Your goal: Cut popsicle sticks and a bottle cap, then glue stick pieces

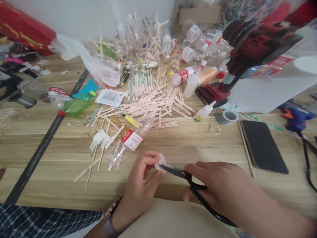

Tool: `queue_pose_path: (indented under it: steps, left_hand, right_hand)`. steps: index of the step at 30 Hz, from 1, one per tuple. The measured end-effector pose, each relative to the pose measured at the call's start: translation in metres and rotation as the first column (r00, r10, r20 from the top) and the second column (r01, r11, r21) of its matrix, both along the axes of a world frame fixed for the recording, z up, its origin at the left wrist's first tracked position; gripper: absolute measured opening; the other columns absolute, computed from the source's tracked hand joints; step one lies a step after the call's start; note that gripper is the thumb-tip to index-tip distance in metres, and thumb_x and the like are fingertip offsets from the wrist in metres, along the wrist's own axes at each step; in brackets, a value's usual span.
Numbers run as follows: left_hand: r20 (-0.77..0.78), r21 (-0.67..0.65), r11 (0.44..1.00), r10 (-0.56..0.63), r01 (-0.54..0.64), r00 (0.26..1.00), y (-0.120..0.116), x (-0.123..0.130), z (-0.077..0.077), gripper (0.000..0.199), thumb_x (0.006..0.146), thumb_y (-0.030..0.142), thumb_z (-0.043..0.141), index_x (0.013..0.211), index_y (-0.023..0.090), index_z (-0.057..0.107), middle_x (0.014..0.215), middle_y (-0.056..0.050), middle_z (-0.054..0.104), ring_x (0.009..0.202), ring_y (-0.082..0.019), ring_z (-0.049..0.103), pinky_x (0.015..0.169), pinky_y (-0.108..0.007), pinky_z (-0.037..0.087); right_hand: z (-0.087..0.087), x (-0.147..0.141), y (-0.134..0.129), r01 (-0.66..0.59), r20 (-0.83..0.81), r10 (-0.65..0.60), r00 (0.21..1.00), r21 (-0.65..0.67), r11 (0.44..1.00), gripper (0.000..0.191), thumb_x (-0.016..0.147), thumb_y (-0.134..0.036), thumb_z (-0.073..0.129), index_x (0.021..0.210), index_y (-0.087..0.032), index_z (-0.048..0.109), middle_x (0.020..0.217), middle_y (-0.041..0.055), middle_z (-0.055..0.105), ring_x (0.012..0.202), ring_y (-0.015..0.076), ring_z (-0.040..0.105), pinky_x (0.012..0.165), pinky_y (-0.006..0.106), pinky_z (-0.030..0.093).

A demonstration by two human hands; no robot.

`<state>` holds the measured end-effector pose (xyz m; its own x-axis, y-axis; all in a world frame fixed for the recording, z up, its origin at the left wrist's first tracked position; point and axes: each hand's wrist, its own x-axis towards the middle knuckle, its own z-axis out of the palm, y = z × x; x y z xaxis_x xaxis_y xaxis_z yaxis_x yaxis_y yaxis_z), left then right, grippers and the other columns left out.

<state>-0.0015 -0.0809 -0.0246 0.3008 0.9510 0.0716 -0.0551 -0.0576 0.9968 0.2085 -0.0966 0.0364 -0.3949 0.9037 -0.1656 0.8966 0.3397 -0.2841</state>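
Observation:
Between the thumb and fingers of my left hand (143, 180) is a small white bottle cap (161, 162), its hollow side facing the right. My right hand (218, 185) grips black-handled scissors (182, 173) near their pivot and handle. The scissors' blade tips reach into the cap. Part of the handle loops is hidden by my right hand. Just beyond my left hand, a clear plastic bottle (121, 150) with a red and white label lies on its side on the wooden table (198, 145).
Beyond lie loose craft sticks (151, 105), a yellow cutter (130, 121), a glue bottle (204, 112) and a tape roll (227, 117). On the right are a phone (264, 145), a red power drill (237, 62) and a blue glue gun (296, 115). Several plastic bottles crowd the back.

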Motion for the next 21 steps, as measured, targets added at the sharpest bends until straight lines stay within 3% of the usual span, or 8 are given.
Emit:
queue_pose_path:
  steps: [8,15,21]
  left_hand:
    - [0.005,0.062,0.997,0.048,-0.048,0.999,0.0003,0.0001,-0.0023,0.028,0.089,0.009,0.061,0.107,0.030,0.058,0.118,-0.001,0.057,0.109,-0.012,0.056,0.090,-0.022,0.046]
    - [-0.026,0.096,0.993,0.076,-0.073,0.997,-0.0002,-0.0002,0.0030,0.031,0.089,0.010,0.060,0.112,0.031,0.057,0.118,-0.001,0.057,0.110,-0.013,0.056,0.091,-0.022,0.047]
    - [-0.148,0.113,0.991,0.082,-0.065,0.986,-0.0009,-0.0040,0.0038,0.037,0.088,0.012,0.062,0.119,0.032,0.057,0.116,-0.001,0.058,0.107,-0.013,0.056,0.093,-0.021,0.046]
  right_hand:
    - [0.0012,0.0009,0.0010,0.087,0.004,-0.087,0.996,-0.190,0.978,0.028,0.080,-0.053,0.068,0.084,-0.026,0.067,0.069,-0.0010,0.072,0.065,0.0257,0.072,0.051,0.030,0.044]
    - [-0.0016,0.0061,0.0034,-0.005,-0.045,0.005,0.999,0.009,1.000,0.050,0.066,-0.059,0.077,0.097,-0.021,0.068,0.075,0.0017,0.069,0.066,0.0258,0.071,0.053,0.035,0.052]
    - [0.0041,0.0037,0.0044,-0.026,-0.072,0.026,0.997,0.000,1.000,0.040,0.066,-0.053,0.080,0.090,-0.023,0.068,0.069,-0.0011,0.066,0.061,0.0242,0.069,0.049,0.032,0.047]
